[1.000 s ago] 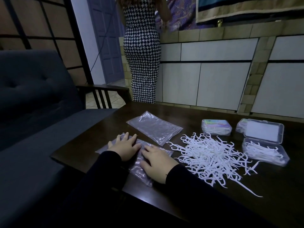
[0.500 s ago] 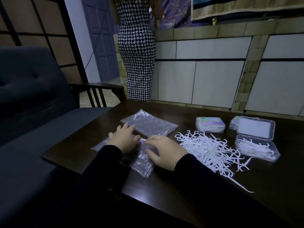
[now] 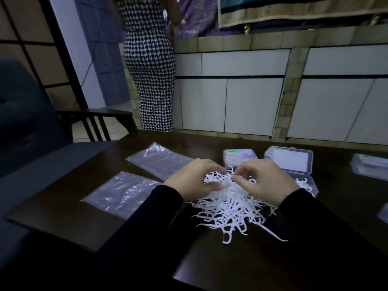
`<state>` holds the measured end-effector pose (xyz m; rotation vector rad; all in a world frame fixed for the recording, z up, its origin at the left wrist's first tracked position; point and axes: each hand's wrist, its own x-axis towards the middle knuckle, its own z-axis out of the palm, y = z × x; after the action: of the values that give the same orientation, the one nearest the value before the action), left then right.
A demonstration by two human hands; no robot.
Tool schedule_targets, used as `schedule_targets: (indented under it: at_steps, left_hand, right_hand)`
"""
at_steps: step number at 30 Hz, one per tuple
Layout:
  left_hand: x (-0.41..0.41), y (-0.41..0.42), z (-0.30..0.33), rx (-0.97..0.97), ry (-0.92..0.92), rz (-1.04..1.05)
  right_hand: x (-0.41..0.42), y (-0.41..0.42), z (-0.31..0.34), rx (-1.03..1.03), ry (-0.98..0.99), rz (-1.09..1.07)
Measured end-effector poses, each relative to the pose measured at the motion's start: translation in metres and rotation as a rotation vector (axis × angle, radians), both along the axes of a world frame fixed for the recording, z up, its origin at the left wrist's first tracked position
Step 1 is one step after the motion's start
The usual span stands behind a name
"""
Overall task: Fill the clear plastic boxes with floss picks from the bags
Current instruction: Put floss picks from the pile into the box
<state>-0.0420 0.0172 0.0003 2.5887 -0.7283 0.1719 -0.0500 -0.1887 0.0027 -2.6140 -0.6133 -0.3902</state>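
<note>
A heap of white floss picks (image 3: 228, 208) lies on the dark table (image 3: 210, 259) in front of me. My left hand (image 3: 193, 179) and my right hand (image 3: 266, 181) curl around the far part of the heap from both sides, fingers gathering picks between them. Behind my right hand stands an open clear box (image 3: 310, 183) holding some picks, its lid (image 3: 289, 158) raised. A shut box with a coloured label (image 3: 240, 157) sits behind the heap. Two flat empty bags lie to the left, one near (image 3: 123, 192) and one farther back (image 3: 159, 158).
More clear boxes (image 3: 369, 165) sit at the table's right edge. A dark sofa (image 3: 25, 122) borders the table on the left. A person in a houndstooth dress (image 3: 151, 70) stands beyond the table at a tiled counter with white cabinet doors (image 3: 241, 101).
Both hands left the near bag, which now lies flat, and moved right onto the heap of floss picks, closing around it. The camera view shifted right and closer.
</note>
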Motion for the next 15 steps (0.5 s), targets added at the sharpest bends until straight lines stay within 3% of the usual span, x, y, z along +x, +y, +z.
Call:
schedule_targets:
  at_steps: [6,15]
  left_hand:
    - [-0.004,-0.027,0.009,0.114,0.006,-0.08]
    - [0.002,-0.038,0.013,0.254,0.093,0.042]
  right_hand:
    - [-0.015,-0.01,-0.004,-0.125,0.061,-0.212]
    - [-0.033,0.003,-0.005,-0.283,0.149,-0.333]
